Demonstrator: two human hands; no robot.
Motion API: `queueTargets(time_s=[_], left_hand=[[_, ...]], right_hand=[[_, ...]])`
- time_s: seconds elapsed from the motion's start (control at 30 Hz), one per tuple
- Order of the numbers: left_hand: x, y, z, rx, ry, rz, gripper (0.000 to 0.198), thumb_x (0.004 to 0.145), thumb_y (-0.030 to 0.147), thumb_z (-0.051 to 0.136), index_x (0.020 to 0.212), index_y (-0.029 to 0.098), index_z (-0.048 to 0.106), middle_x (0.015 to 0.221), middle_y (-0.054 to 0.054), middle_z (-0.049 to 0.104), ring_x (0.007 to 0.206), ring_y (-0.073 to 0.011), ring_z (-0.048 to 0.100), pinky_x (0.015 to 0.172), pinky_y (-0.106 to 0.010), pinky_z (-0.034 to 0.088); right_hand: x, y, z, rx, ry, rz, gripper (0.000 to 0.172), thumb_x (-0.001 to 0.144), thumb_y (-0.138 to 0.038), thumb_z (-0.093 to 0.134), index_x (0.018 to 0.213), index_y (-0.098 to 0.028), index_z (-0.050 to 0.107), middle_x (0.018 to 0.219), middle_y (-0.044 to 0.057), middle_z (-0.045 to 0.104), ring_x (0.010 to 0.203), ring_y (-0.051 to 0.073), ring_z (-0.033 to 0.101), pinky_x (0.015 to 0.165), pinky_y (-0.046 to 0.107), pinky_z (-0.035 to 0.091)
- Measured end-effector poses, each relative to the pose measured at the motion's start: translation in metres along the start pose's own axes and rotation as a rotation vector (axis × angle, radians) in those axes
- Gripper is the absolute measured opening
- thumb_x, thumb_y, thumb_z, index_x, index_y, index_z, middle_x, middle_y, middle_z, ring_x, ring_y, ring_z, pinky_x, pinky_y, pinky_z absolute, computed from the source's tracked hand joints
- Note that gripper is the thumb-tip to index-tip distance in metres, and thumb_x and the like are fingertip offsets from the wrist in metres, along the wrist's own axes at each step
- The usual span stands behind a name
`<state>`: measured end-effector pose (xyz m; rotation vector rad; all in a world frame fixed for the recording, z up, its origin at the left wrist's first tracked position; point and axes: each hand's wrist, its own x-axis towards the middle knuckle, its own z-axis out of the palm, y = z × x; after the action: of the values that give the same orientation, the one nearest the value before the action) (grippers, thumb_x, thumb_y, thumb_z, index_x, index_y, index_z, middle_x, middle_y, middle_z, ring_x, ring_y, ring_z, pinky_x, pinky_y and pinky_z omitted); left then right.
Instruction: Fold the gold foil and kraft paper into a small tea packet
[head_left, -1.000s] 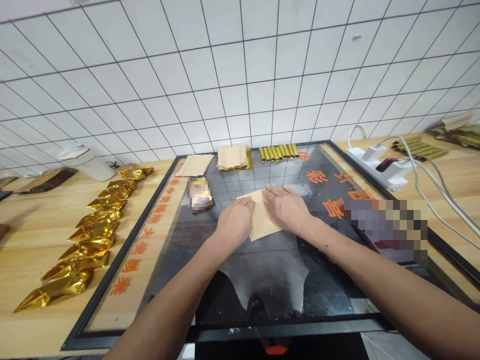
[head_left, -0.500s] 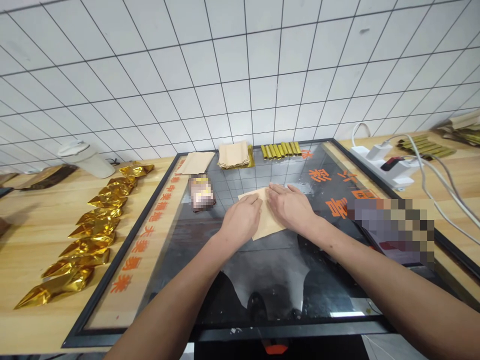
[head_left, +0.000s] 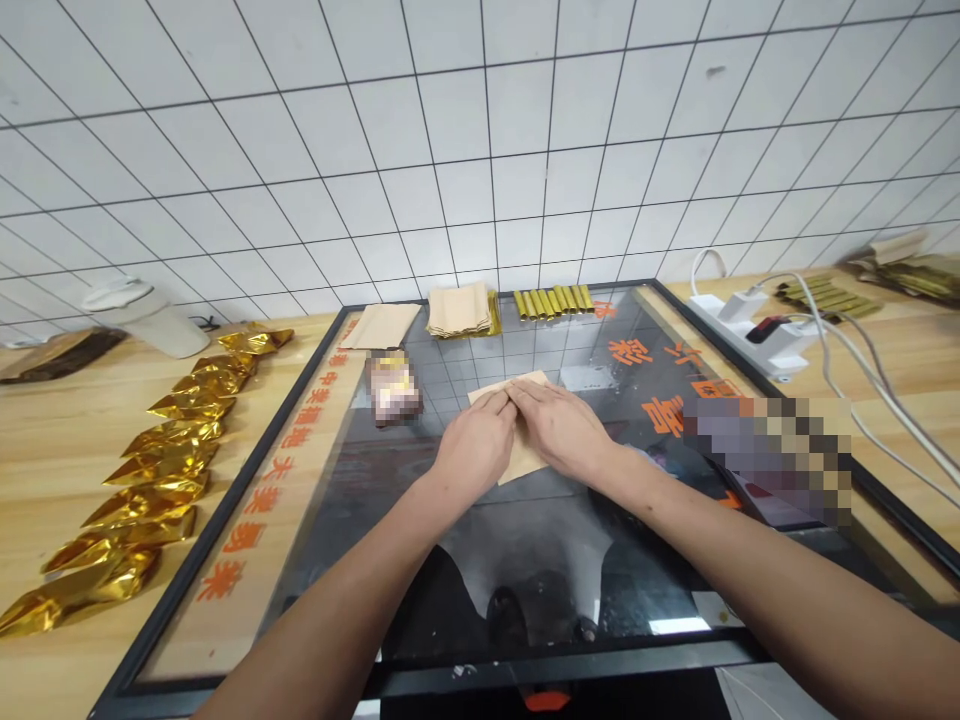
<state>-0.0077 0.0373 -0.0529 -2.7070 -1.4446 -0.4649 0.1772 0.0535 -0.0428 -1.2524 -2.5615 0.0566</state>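
Observation:
A tan sheet of paper lies on the dark glass top beneath both my hands. My left hand rests on the left part of the sheet, its fingers laid over the paper. My right hand lies on the right part, fingers stretched toward the far left. The fingertips of both hands meet near the middle of the sheet and cover much of it. Behind them stand a stack of tan papers and a row of rolled gold tubes. More flat tan paper lies at the far left corner.
Folded shiny gold pieces line the wood at left, near a white cup. A blurred small pack sits on the glass. At right are a blurred flat item, a white power strip with cables, and more gold rolls.
My hands have come closer together on the paper; the right hand moved left until its fingertips met the left hand's. The whole view has shifted slightly.

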Motion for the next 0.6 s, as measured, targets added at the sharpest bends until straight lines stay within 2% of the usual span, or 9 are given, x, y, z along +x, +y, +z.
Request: queueTargets(time_s=[0.13, 0.27, 0.4, 0.5, 0.6], left_hand=[[-0.001, 0.002, -0.003, -0.002, 0.008, -0.026, 0.04, 0.108, 0.014, 0.045, 0.141, 0.012, 0.066, 0.153, -0.016, 0.066, 0.147, -0.0249, 0.059, 0.128, -0.04, 0.045], [-0.002, 0.004, -0.007, 0.025, -0.018, -0.06, 0.036, 0.11, 0.016, 0.042, 0.131, 0.013, 0.071, 0.146, -0.016, 0.07, 0.14, -0.0266, 0.064, 0.12, -0.041, 0.052], [-0.001, 0.005, -0.009, 0.028, -0.035, -0.053, 0.034, 0.11, 0.016, 0.043, 0.131, 0.014, 0.07, 0.14, -0.015, 0.072, 0.137, -0.0269, 0.065, 0.12, -0.042, 0.051], [-0.001, 0.003, -0.007, 0.016, -0.039, -0.045, 0.035, 0.11, 0.016, 0.04, 0.129, 0.013, 0.07, 0.139, -0.016, 0.072, 0.138, -0.0265, 0.064, 0.121, -0.042, 0.05], [-0.001, 0.001, -0.004, -0.018, -0.008, -0.033, 0.037, 0.109, 0.016, 0.043, 0.136, 0.014, 0.068, 0.15, -0.014, 0.067, 0.147, -0.0248, 0.058, 0.128, -0.041, 0.045]], right_hand=[[0.001, 0.006, 0.001, -0.085, -0.029, 0.044, 0.049, 0.108, -0.019, 0.043, 0.153, -0.009, 0.061, 0.164, 0.018, 0.059, 0.151, 0.027, 0.057, 0.127, 0.041, 0.04], [0.004, 0.016, 0.002, -0.17, -0.048, 0.097, 0.049, 0.109, -0.02, 0.04, 0.152, -0.01, 0.062, 0.164, 0.017, 0.059, 0.151, 0.027, 0.057, 0.128, 0.042, 0.038], [0.004, 0.022, 0.002, -0.189, -0.049, 0.117, 0.049, 0.11, -0.02, 0.037, 0.149, -0.01, 0.065, 0.162, 0.018, 0.061, 0.149, 0.028, 0.058, 0.127, 0.046, 0.038], [0.001, 0.019, -0.001, -0.166, -0.004, 0.091, 0.05, 0.111, -0.022, 0.036, 0.151, -0.011, 0.063, 0.163, 0.018, 0.059, 0.152, 0.028, 0.056, 0.129, 0.047, 0.035], [0.0, 0.011, -0.004, -0.072, 0.033, -0.002, 0.051, 0.108, -0.019, 0.041, 0.156, -0.011, 0.058, 0.165, 0.017, 0.057, 0.153, 0.026, 0.054, 0.13, 0.044, 0.035]])
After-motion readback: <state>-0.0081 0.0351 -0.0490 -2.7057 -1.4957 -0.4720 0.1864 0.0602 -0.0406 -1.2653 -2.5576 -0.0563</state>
